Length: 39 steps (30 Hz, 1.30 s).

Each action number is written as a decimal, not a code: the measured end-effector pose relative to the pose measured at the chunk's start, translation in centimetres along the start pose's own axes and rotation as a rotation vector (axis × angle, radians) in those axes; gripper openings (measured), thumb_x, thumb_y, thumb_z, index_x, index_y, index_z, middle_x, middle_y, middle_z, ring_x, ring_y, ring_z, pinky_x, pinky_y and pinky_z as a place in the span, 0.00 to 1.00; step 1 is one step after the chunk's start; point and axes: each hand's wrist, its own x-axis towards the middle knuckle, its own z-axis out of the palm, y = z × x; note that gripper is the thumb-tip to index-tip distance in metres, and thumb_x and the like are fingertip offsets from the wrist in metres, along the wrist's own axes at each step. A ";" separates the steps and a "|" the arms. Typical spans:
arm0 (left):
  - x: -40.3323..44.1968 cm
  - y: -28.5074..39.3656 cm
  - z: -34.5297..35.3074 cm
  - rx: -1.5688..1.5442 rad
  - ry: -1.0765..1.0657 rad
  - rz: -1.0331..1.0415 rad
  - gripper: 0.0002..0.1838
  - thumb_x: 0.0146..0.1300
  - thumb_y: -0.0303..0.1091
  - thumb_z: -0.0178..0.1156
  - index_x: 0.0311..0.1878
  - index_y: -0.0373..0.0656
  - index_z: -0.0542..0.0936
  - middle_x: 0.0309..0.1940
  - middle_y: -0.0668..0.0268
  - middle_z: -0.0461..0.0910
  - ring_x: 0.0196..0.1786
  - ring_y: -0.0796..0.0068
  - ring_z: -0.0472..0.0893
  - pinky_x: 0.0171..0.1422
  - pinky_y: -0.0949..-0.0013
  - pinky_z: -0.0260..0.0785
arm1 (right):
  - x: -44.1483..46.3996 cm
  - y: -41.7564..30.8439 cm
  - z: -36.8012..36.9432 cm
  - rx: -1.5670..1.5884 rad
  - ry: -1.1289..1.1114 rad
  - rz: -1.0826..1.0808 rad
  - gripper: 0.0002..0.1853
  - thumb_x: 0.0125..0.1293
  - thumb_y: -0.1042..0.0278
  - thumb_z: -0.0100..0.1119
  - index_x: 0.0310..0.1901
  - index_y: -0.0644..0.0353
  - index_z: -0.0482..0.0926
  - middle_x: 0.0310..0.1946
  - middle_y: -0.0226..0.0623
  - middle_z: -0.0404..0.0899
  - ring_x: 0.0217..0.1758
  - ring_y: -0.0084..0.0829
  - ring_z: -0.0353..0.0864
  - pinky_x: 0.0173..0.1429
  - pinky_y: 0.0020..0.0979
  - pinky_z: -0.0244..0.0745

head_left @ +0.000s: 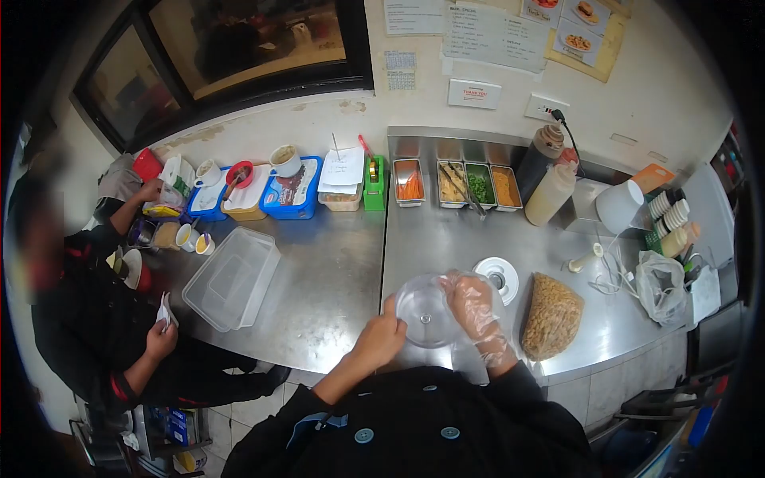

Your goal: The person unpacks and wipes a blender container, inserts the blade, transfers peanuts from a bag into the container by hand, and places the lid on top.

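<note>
Both hands hold a round, clear plastic bowl (424,320) above the front edge of the steel counter. My left hand (380,338), bare, has its fingers closed on the bowl's left rim. On the opposite side, my right hand (475,309) wears a clear plastic glove and grips the upper right rim. A small metal-coloured piece shows at the bowl's middle. Just behind my right hand lies a white round lid (497,279) with a dark centre. A clear bag of brown crumbly food (553,317) rests to the right of it.
A co-worker (72,319) stands at the left, holding something white. An empty clear tub (233,279) lies on the left counter (319,295). Steel trays of food (478,185), sauce bottles (551,193) and blue tubs (292,191) line the back. A white corded appliance (586,257) is at right.
</note>
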 end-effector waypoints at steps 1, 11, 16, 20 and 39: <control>0.1 0.0 -0.1 -0.002 -0.002 -0.001 0.24 0.65 0.41 0.47 0.59 0.36 0.64 0.32 0.38 0.78 0.37 0.39 0.79 0.46 0.43 0.69 | 0.2 0.1 -0.1 -0.001 -0.003 0.001 0.10 0.60 0.61 0.58 0.26 0.56 0.79 0.21 0.42 0.78 0.26 0.42 0.81 0.29 0.39 0.74; 2.3 -0.4 -0.5 0.058 0.034 0.018 0.22 0.67 0.40 0.47 0.56 0.31 0.66 0.30 0.43 0.80 0.37 0.41 0.80 0.42 0.46 0.71 | 0.4 0.9 0.3 0.013 -0.192 0.044 0.11 0.65 0.61 0.55 0.31 0.60 0.78 0.23 0.49 0.78 0.28 0.49 0.79 0.34 0.44 0.73; -0.1 2.0 -2.6 0.150 -0.149 -0.009 0.20 0.68 0.40 0.46 0.54 0.32 0.66 0.26 0.42 0.78 0.33 0.42 0.79 0.38 0.50 0.71 | 0.1 2.4 0.5 0.031 -0.095 -0.059 0.11 0.64 0.60 0.55 0.29 0.58 0.79 0.21 0.47 0.78 0.27 0.46 0.80 0.32 0.43 0.74; 3.8 0.2 -2.6 0.295 0.036 0.473 0.19 0.69 0.39 0.47 0.54 0.33 0.67 0.23 0.41 0.77 0.28 0.41 0.79 0.32 0.53 0.71 | 1.4 0.2 0.6 0.141 -0.234 -0.223 0.13 0.63 0.57 0.56 0.29 0.58 0.79 0.22 0.46 0.79 0.28 0.46 0.80 0.33 0.43 0.75; -0.9 1.4 -2.8 -0.499 -0.228 -0.187 0.34 0.71 0.31 0.43 0.74 0.46 0.38 0.24 0.54 0.79 0.21 0.67 0.81 0.26 0.67 0.77 | -3.9 5.6 -8.2 -0.017 0.142 0.382 0.08 0.61 0.70 0.52 0.38 0.57 0.81 0.34 0.47 0.80 0.39 0.48 0.80 0.45 0.40 0.74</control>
